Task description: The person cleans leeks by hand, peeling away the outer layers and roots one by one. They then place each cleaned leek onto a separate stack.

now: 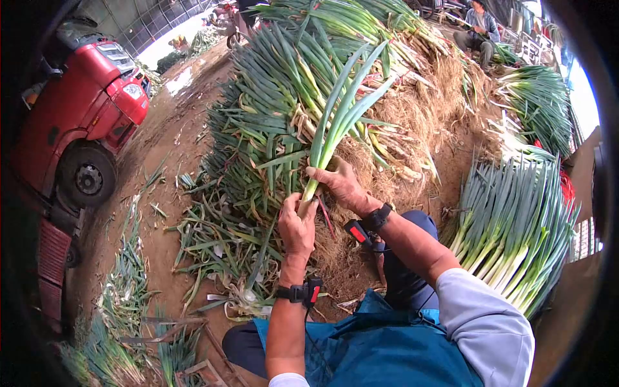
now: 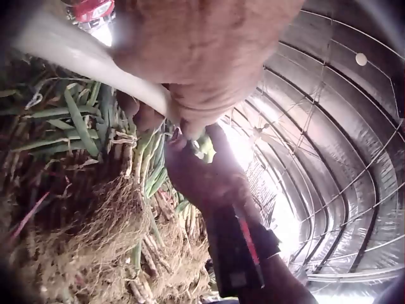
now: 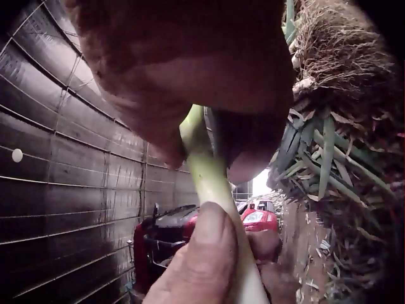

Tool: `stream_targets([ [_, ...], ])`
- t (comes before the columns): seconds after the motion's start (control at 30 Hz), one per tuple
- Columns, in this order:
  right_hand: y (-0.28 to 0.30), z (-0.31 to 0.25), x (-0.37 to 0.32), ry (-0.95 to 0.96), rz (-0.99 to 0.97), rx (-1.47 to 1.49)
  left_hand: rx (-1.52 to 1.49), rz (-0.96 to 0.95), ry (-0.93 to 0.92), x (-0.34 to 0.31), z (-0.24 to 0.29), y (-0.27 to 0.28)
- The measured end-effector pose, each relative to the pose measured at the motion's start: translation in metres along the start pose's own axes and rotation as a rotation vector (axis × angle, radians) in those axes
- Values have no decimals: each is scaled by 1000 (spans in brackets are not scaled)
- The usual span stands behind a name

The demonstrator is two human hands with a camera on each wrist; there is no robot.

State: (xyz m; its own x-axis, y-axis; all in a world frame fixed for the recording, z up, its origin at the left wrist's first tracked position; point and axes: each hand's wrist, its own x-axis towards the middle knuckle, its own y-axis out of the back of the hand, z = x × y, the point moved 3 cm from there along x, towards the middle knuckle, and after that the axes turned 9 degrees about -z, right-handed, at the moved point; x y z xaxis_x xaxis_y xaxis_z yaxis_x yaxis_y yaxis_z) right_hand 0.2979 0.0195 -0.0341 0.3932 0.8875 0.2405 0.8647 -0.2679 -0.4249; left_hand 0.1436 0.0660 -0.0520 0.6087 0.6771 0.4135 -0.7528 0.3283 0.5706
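Note:
One green onion (image 1: 335, 132) is held upright and tilted in front of the big pile, its leaves fanning upward. My left hand (image 1: 296, 229) grips its pale lower stalk; the left thumb lies along the stalk (image 3: 218, 190) in the right wrist view. Just above, my right hand (image 1: 345, 187) pinches the stalk where the green begins. In the left wrist view the white stalk end (image 2: 95, 63) passes under the left hand (image 2: 196, 50), with the right hand (image 2: 209, 171) beyond it. The root end is hidden in the head view.
A large onion pile (image 1: 277, 84) with matted roots (image 1: 412, 129) rises ahead. Trimmed onions (image 1: 516, 226) lie stacked at the right. Loose leaves (image 1: 222, 238) litter the ground at the left, near a red truck (image 1: 97, 97). A seated person (image 1: 478, 32) is at the back right.

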Motion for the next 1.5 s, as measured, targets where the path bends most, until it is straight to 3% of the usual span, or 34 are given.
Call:
stream_targets([
  [0.3, -3, -2, -6, -5, 29, -84, 173, -13, -80, 0, 4, 9],
  [0.4, -4, -9, -8, -70, -120, -112, 173, 18, -18, -2, 1, 10],
  [0.5, -10, -15, -9, -56, -217, 12, -328, 10, 300, -2, -22, 9],
  [0.53, -3, -9, -8, -88, -244, -51, -699, -19, 462, -3, -29, 6],
  [0.6, 5, -9, -15, -16, -338, -280, -765, 43, 413, -8, -33, 11],
  [0.67, 15, -8, -14, 5, -312, -369, -892, 103, 376, -6, -36, 16],
  [0.7, 17, -7, -13, -3, -286, -366, -972, 127, 472, -5, -39, 14],
  [0.73, 16, -6, -13, -14, -279, -344, -884, 114, 398, -6, -48, 15],
  [0.8, 9, -8, -9, -72, -364, -134, -1046, 27, 495, -3, -15, 18],
  [0.87, 3, -15, -13, -50, -400, -182, -920, -7, 431, -8, -38, 5],
  [0.9, 5, 3, -10, -94, -401, -35, -892, -4, 395, -9, -47, -4],
  [0.97, 22, 39, -5, 5, -511, -95, -856, 82, 405, -12, -41, -1],
  [1.03, 15, 31, -4, 12, -541, 4, -833, 133, 456, -13, -47, 3],
  [1.13, -18, -18, -22, -116, -416, 512, -797, 145, 617, -28, -74, 17],
  [1.17, -15, -17, -18, -109, -339, 476, -540, 106, 719, -35, -94, 23],
  [1.23, -5, -13, -13, -96, -171, 405, 56, 114, 380, -50, -119, 39],
  [1.3, 7, -10, -8, -147, -90, 391, 431, 96, 392, -71, -131, 49],
  [1.33, 14, -6, -7, -181, -79, 369, 522, -242, 533, -62, -92, 70],
  [1.43, 12, -6, -6, -174, -75, 326, 556, -155, 401, -63, -89, 83],
  [1.47, 10, 4, -4, -159, -101, 323, 564, -284, 507, -60, -89, 84],
  [1.5, 8, 9, -3, -143, -126, 321, 522, -244, 485, -57, -79, 86],
])
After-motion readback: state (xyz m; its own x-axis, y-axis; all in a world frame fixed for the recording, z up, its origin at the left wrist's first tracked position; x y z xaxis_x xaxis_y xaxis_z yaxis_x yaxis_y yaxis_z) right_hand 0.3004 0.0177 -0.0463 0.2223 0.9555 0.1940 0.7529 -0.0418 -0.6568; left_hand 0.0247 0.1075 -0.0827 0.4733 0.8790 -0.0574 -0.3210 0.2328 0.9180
